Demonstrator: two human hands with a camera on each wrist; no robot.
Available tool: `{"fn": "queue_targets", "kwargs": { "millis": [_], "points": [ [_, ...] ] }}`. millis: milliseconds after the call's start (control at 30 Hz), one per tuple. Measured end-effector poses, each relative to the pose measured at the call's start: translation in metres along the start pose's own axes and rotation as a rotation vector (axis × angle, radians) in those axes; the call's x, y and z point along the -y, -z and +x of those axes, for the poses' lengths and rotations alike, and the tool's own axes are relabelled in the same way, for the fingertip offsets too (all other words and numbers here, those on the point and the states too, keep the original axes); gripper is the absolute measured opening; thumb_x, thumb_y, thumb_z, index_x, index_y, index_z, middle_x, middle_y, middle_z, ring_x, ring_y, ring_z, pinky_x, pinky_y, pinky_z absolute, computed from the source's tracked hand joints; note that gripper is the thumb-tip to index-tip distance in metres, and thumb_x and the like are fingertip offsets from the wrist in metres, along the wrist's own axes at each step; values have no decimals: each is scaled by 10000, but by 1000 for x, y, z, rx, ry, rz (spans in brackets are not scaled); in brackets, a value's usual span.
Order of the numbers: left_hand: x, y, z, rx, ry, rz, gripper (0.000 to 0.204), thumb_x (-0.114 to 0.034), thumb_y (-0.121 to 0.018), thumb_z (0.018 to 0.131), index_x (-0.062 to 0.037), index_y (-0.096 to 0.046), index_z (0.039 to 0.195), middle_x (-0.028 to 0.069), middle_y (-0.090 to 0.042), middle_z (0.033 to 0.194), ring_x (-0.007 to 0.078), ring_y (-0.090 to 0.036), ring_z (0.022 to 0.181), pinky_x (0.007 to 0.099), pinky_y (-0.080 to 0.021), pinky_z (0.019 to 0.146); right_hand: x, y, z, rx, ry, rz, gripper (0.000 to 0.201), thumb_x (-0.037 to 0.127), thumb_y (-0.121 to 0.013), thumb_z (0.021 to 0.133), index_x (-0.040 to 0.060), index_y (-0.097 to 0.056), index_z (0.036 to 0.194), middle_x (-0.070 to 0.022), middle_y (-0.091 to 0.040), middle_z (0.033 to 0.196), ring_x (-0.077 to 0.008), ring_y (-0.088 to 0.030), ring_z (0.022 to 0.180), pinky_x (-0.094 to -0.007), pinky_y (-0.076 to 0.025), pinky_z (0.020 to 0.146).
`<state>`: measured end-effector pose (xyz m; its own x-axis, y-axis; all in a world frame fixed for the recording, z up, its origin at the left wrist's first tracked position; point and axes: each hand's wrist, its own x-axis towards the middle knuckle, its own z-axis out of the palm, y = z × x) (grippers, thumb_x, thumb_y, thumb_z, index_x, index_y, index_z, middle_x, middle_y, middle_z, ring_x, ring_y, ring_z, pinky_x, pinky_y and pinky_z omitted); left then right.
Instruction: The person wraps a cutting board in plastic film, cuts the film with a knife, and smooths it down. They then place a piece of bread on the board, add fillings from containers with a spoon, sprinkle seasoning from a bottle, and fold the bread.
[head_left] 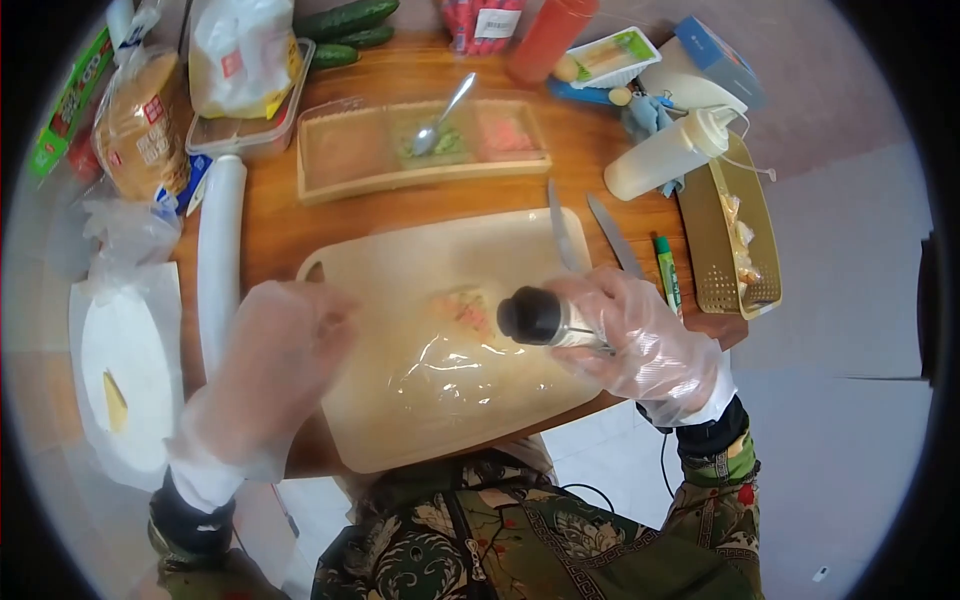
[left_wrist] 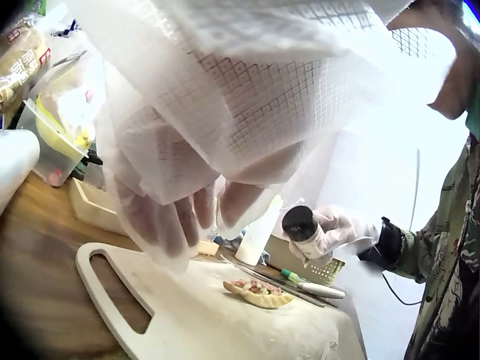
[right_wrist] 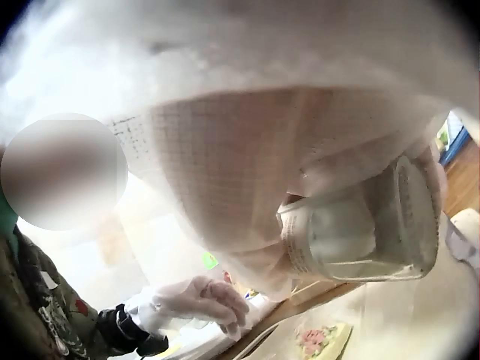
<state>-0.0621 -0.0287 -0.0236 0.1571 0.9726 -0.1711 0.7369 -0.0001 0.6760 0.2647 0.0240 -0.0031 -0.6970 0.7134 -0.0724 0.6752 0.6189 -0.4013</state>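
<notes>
My right hand (head_left: 640, 340), in a clear plastic glove, grips a small glass bottle (right_wrist: 364, 232) tipped on its side over the cutting board (head_left: 400, 265). Its black cap (head_left: 530, 315) points left, towards a piece of bread (left_wrist: 259, 293) topped with chopped pink and green bits. The topped bread lies mid-board, and shiny clear film shows just in front of it. Over the board's left edge hovers my gloved left hand (head_left: 285, 345), fingers loosely bent and holding nothing. From the left wrist, those fingers (left_wrist: 169, 232) hang down near the board's handle slot.
Behind the board stands a divided wooden tray (head_left: 340, 185) with chopped fillings and a spoon (head_left: 445, 115). Two knives (head_left: 615, 235) and a green marker (head_left: 668, 275) lie right, near a squeeze bottle (head_left: 665, 155) and a basket (head_left: 705, 215). A white roll (head_left: 220, 260) is left.
</notes>
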Motion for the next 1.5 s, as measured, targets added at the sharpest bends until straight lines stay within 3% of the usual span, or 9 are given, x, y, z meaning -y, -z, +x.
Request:
{"fn": "queue_targets", "kwargs": {
  "millis": [333, 533, 667, 733, 933, 1033, 1500],
  "points": [
    [17, 5, -15, -48, -23, -56, 251, 2, -653, 868, 89, -679, 1102, 145, -696, 906, 186, -661, 842, 306, -525, 770, 23, -8, 24, 47, 14, -180, 523, 215, -774, 803, 85, -596, 1277, -160, -579, 845, -375, -620, 805, -474, -505, 705],
    [16, 5, -18, -53, -36, -14, 248, -2, -667, 869, 88, -681, 1100, 146, -693, 909, 185, -661, 846, 306, -526, 775, 37, 2, 26, -39, 21, -225, 501, 209, -784, 776, 76, -619, 1230, -163, -580, 831, -376, -623, 759, -488, -504, 673],
    [17, 5, -18, -48, -25, -49, 246, -5, -673, 874, 83, -682, 1104, 148, -690, 910, 200, -668, 859, 312, -533, 789, 33, -11, 27, 30, -19, -233, 498, 207, -787, 767, 67, -625, 1216, -159, -583, 836, -378, -622, 746, -489, -504, 665],
    [17, 6, -21, -39, -22, -41, 249, -8, -678, 877, 81, -681, 1109, 150, -688, 921, 207, -672, 869, 316, -535, 796, 34, -7, 26, -84, 15, -231, 484, 200, -791, 759, 68, -631, 1196, -157, -583, 828, -380, -620, 743, -484, -504, 660],
    [13, 8, -21, -41, -9, -68, 268, -22, -687, 888, 73, -672, 1139, 159, -678, 977, 224, -674, 935, 324, -539, 837, 32, -14, 28, 12, -25, -204, 466, 193, -799, 745, 81, -646, 1170, -163, -583, 823, -378, -627, 753, -482, -507, 656],
    [8, 10, -22, 28, 96, -106, 271, -20, -685, 890, 76, -670, 1143, 161, -682, 992, 225, -672, 947, 324, -539, 847, 38, -7, 28, -31, -80, -175, 469, 190, -798, 744, 77, -646, 1173, -166, -592, 837, -382, -626, 738, -484, -509, 654],
    [15, 3, -22, -12, 0, -68, 257, -11, -674, 890, 64, -661, 1136, 155, -664, 1021, 222, -660, 941, 327, -529, 841, 35, -10, 25, -33, -44, -183, 468, 194, -798, 746, 74, -651, 1174, -174, -598, 841, -393, -636, 727, -483, -504, 644]
  ]
}}
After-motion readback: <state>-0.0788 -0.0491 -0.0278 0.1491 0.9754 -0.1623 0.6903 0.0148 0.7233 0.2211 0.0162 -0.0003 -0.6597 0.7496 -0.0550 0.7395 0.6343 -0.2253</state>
